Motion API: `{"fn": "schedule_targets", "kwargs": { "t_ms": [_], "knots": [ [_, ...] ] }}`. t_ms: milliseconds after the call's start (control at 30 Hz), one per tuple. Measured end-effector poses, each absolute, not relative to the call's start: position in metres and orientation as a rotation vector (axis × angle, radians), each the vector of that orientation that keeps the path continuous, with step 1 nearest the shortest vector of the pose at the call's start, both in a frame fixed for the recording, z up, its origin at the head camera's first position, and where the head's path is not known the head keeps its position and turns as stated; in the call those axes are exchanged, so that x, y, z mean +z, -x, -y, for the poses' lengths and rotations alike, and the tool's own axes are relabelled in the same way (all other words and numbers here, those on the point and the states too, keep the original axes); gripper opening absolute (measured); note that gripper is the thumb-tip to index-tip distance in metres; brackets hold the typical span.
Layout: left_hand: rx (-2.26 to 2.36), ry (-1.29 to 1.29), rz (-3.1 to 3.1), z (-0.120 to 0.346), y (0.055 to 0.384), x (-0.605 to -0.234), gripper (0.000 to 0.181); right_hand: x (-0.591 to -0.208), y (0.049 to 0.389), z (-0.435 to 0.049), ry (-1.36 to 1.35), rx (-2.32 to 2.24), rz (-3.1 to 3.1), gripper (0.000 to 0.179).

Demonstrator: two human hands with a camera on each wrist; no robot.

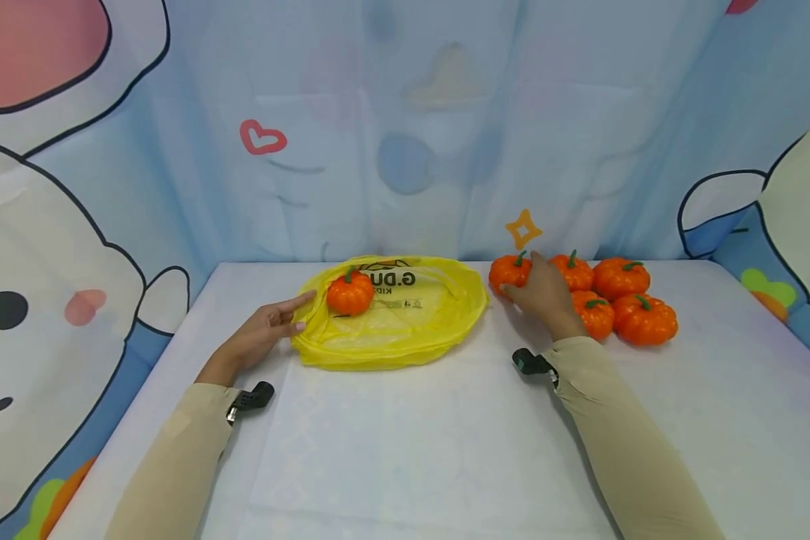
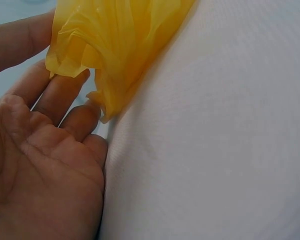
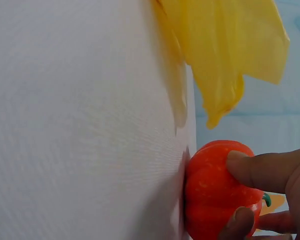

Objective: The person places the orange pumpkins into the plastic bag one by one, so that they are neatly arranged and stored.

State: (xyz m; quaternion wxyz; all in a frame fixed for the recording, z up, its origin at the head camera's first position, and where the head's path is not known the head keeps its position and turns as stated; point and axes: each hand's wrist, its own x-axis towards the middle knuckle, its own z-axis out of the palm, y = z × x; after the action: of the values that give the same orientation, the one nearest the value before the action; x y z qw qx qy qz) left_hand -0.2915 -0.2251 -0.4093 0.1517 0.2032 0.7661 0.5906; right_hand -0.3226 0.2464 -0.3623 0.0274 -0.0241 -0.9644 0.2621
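Note:
A yellow plastic bag [image 1: 405, 322] with mirrored dark lettering lies spread on the table. One small orange pumpkin [image 1: 351, 292] sits within its rim at the left. My left hand [image 1: 265, 330] touches the bag's left edge with loosely extended fingers; in the left wrist view, the yellow plastic [image 2: 120, 45] hides some fingertips. To the right of the bag, my right hand [image 1: 547, 292] grips another orange pumpkin [image 1: 508, 271] with a green stem. The right wrist view shows the thumb [image 3: 255, 169] against this pumpkin [image 3: 210, 187], which is beside the table surface.
Several more orange pumpkins [image 1: 644, 319] are grouped at the right, close by my right hand and forearm. A white cloth covers the table [image 1: 405, 450]. Behind its far edge hangs a blue cartoon-print curtain [image 1: 445, 150].

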Motion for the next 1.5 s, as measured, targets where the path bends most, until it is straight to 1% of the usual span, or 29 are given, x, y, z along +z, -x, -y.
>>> {"fn": "schedule_targets", "kwargs": {
  "t_ms": [133, 367, 500, 700, 833, 1033, 1233, 1400, 1500],
  "knots": [
    [1.7, -0.575, -2.202, 0.226, 0.292, -0.409, 0.064, -0.361, 0.324, -0.244, 0.073, 0.785, 2.961, 0.087],
    [1.698, -0.559, -2.204, 0.225, 0.291, -0.409, 0.063, -0.356, 0.321, -0.241, 0.116, 0.842, 2.852, 0.091],
    [1.698, -0.576, -2.199, 0.225, 0.291, -0.41, 0.063, -0.352, 0.318, -0.241, 0.112, 0.811, 2.749, 0.084],
    [1.708, -0.586, -2.181, 0.225, 0.291, -0.41, 0.063, -0.344, 0.314, -0.232, 0.005, 0.856, 2.598, 0.076],
    [1.707, -0.588, -2.181, 0.226, 0.291, -0.409, 0.064, -0.336, 0.308, -0.217, -0.11, 1.001, 2.548, 0.072],
    [1.704, -0.589, -2.196, 0.224, 0.291, -0.409, 0.063, -0.334, 0.301, -0.186, -0.279, 1.172, 2.495, 0.07],
    [1.665, -0.595, -2.209, 0.217, 0.293, -0.412, 0.064, -0.347, 0.292, -0.156, -0.353, 1.317, 2.582, 0.071],
    [1.688, -0.579, -2.193, 0.215, 0.292, -0.413, 0.063, -0.357, 0.29, -0.13, -0.448, 1.293, 2.694, 0.07],
    [1.701, -0.591, -2.184, 0.216, 0.291, -0.412, 0.064, -0.358, 0.292, -0.117, -0.45, 1.285, 2.726, 0.069]
  ]
}}
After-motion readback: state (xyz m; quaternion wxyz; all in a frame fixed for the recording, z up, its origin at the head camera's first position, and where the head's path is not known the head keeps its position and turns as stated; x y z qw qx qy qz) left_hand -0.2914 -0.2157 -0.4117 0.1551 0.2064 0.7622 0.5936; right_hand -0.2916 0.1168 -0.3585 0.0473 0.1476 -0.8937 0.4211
